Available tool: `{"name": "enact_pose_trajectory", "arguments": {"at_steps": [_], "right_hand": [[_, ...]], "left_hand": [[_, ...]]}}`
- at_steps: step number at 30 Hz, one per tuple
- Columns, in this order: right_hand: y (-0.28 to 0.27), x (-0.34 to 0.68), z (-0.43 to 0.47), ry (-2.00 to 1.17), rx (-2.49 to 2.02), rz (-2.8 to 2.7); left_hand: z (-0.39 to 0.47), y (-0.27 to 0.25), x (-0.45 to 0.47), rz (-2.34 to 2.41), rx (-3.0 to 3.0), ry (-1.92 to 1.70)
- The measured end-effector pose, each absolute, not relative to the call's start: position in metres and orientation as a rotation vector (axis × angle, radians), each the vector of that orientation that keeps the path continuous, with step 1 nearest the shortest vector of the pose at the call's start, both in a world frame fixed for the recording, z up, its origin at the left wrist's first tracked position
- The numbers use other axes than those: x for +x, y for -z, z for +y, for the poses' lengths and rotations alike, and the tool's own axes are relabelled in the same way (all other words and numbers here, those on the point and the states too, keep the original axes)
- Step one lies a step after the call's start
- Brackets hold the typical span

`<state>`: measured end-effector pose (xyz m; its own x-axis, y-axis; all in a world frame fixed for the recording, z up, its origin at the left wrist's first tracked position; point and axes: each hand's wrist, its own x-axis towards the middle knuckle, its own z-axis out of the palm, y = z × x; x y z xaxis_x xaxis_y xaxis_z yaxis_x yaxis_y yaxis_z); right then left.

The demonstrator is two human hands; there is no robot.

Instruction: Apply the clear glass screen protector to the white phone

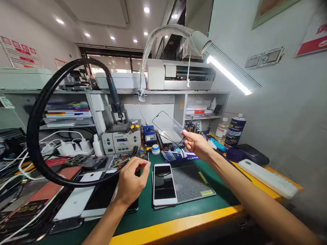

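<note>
My right hand point(195, 144) pinches a clear screen protector point(166, 127) with a thin dark border by its right side. The sheet is tilted up above the back of the bench. On the green mat lies a white-framed phone point(165, 185), its dark screen facing up. My left hand point(133, 180) hovers to the left of this phone. Its fingers are curled, with the thumb and index fingertips close together; whatever may be between them cannot be made out. Beneath the phone, a grey perforated pad point(191, 185) sticks out to the right.
Several phones and phone parts point(76, 197) crowd the left side. A black flexible hose point(32, 126) loops across from the soldering station point(122, 141). Bottles point(235, 131) and a white oblong device point(268, 177) stand and lie at right. A lit lamp point(227, 71) hangs above.
</note>
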<state>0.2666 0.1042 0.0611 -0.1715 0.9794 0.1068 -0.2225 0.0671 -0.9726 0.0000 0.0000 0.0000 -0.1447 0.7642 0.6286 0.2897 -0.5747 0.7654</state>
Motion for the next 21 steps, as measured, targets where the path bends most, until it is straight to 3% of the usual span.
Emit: {"name": "enact_pose_trajectory", "arguments": {"at_steps": [8, 21], "right_hand": [[-0.044, 0.227, 0.071, -1.559, -0.872, -1.380], [-0.025, 0.214, 0.072, -1.531, -0.838, -1.509]], "left_hand": [[0.002, -0.002, -0.004, 1.058, 1.560, -1.534], [0.007, -0.002, -0.007, 1.054, 1.329, -1.627]]}}
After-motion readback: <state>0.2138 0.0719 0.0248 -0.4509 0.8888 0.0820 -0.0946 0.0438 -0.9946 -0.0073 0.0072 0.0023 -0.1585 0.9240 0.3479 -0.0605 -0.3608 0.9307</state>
